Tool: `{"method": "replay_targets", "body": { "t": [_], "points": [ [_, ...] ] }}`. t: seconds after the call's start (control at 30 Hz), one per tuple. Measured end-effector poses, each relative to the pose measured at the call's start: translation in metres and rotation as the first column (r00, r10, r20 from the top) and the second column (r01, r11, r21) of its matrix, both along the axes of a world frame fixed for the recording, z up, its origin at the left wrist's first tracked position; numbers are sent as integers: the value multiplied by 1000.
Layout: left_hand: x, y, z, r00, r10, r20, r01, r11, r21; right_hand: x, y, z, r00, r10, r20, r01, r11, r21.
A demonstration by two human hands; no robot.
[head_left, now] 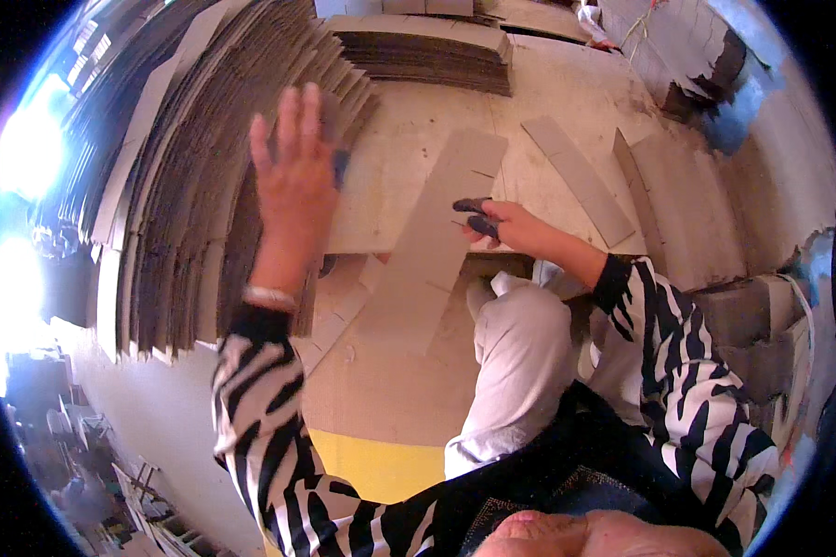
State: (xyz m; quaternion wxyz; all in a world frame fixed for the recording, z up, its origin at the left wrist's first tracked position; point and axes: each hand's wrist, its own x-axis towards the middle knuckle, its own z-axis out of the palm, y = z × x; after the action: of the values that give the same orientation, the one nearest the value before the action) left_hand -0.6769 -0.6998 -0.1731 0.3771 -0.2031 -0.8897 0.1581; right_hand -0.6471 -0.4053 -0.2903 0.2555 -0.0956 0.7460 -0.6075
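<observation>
My left hand [299,172] is raised with its fingers stretched apart, slightly blurred and holding nothing. It is beside a tall stack of cardboard strips [204,176] on the left, and something dark covers part of its right side. A long slotted cardboard strip [432,213] lies slantwise in front of me, its near end reaching past the table edge over my lap. At that strip's right edge, the bent fingers of my right hand [497,226] close on the cardboard. Dark covers wrap two of these fingertips; the exact contact is partly hidden.
A second cardboard strip [581,181] lies on the pale wooden table [390,121] to the right. Another cardboard stack [427,60] stands at the far side. Larger cardboard pieces [687,204] lean at the right. Below the table edge are brown cardboard [372,390] and a yellow band [372,464].
</observation>
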Motion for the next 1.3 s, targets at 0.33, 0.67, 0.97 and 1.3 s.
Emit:
{"method": "replay_targets", "body": {
  "t": [0.33, 0.67, 0.97, 1.3],
  "points": [
    [-96, -49, 6, 917, 395, 60, -370, 896, -246, -10, 97, -53, 960, -30, 278, 53, 996, -75],
    [-108, -45, 84, 642, 766, -4, -761, 638, 116, -1, 110, -63, 946, -151, 287, 193, 974, -123],
    [-100, -54, 87, 728, 681, -78, -677, 733, 68, -18, 130, -39, 926, -312, 212, 344, 929, -134],
    [-78, 43, -59, 470, -532, 704, -134, 746, 652, -7, 169, -39, 877, -389, 281, 445, 878, -175]
  ]
}}
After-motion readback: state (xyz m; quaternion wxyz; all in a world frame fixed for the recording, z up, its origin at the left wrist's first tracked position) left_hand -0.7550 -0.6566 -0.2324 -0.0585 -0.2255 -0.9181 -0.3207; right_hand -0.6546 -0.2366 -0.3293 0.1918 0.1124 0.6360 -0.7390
